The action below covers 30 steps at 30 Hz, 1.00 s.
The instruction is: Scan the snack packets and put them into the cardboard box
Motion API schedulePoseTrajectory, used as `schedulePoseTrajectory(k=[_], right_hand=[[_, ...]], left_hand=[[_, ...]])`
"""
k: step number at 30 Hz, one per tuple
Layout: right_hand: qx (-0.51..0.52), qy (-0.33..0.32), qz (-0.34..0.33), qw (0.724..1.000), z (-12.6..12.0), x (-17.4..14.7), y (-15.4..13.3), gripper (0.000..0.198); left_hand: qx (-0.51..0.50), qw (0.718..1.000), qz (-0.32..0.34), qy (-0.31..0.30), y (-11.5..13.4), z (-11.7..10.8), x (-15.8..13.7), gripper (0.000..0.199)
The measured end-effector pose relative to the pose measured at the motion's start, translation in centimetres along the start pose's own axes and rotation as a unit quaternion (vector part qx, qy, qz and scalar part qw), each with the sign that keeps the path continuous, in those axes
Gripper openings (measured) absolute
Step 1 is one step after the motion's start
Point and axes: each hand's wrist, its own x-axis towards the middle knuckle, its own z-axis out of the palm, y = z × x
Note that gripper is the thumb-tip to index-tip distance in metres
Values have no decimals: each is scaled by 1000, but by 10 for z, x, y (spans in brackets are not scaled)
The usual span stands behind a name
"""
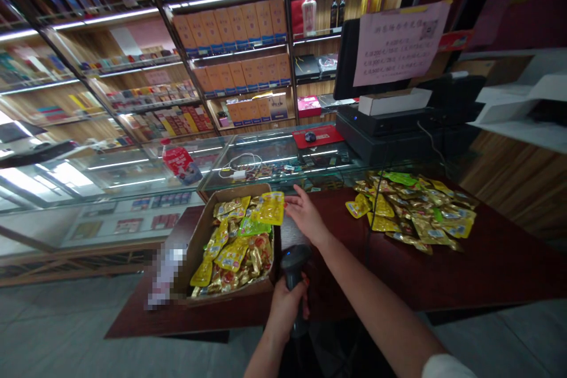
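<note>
My left hand [287,301] is wrapped around the handle of a black barcode scanner [295,260], held upright at the front edge of the dark red table. My right hand [305,212] reaches over the table, its fingertips at the right edge of a yellow snack packet [271,208]. That packet is above the right rim of an open cardboard box [195,236], apparently pinched at its edge. Yellow, gold and green packets fill the box. A loose pile of similar packets [416,209] lies on the table to the right.
Behind the table runs a glass counter [266,144] with a red bottle-shaped pack [179,160], a white cable [241,168] and a mouse [310,137] on a red mat. A monitor [348,62] with a pink notice stands at the right. Stocked shelves line the back.
</note>
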Motion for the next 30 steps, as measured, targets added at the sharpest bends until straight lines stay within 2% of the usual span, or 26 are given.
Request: schedulePoseTrajectory(k=[2,3,4,5,7,9,10,12,15,21,23,25,30], right_hand=[[-116,-5,-31,993,-1,7,1,69],[-203,8,-38,978,-10,8,3,66],[-301,32,-34,952,-24,7,6,65],[-399,61,-22,915,-41,5,10,66],[-563,119,17,818,-77,-1,18,73],[-662,150,59,732,-107,-8,26,79],[-692,153,75,702,-117,-12,28,79],[-728,145,86,664,-125,-22,32,75],[-751,109,55,649,-116,-41,30,63],[-740,-18,3,673,-97,-74,6,45],[-738,-30,5,675,-99,-75,-4,39],[-734,-45,22,678,-105,-73,-11,41],[-717,-81,58,690,-122,-76,-6,48]], left_hand=[[3,1000,-6,3,0,0,0,37],[4,1000,-7,4,0,0,0,37],[3,1000,-6,4,0,-1,1,38],[2,1000,-4,1,-1,-1,1,37],[2,1000,-2,-7,-3,-1,3,37],[5,1000,-5,-10,-4,-1,5,37],[8,1000,-7,-11,-5,-1,7,38],[12,1000,-11,-11,-6,-1,8,40],[12,1000,-9,-11,-6,-2,10,40],[17,1000,-4,1,-8,-2,9,41],[19,1000,-3,0,-7,-1,8,42],[22,1000,-1,-5,-5,0,6,43],[36,999,12,-10,-1,3,0,40]])
